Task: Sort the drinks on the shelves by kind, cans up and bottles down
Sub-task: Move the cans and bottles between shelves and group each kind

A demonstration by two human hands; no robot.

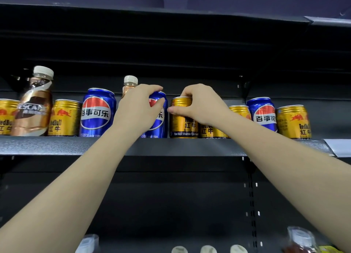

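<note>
On the upper shelf [57, 145] stand gold Red Bull cans and blue Pepsi cans in a row. My left hand [139, 110] grips a blue Pepsi can [158, 123] near the middle, fingers curled over its top. My right hand [197, 104] grips the top of a gold Red Bull can [182, 123] right beside it. A brown Nescafe bottle [35, 104] stands at the left between gold cans. A second brown bottle [130, 83] pokes up behind my left hand, mostly hidden.
More cans sit to the right: a gold can [240, 111], a Pepsi can [264, 114] and a gold can [293, 121]. Another Pepsi can [97, 113] stands left of my hand. White bottle caps [208, 250] and a clear bottle [301, 239] show on the lower shelf.
</note>
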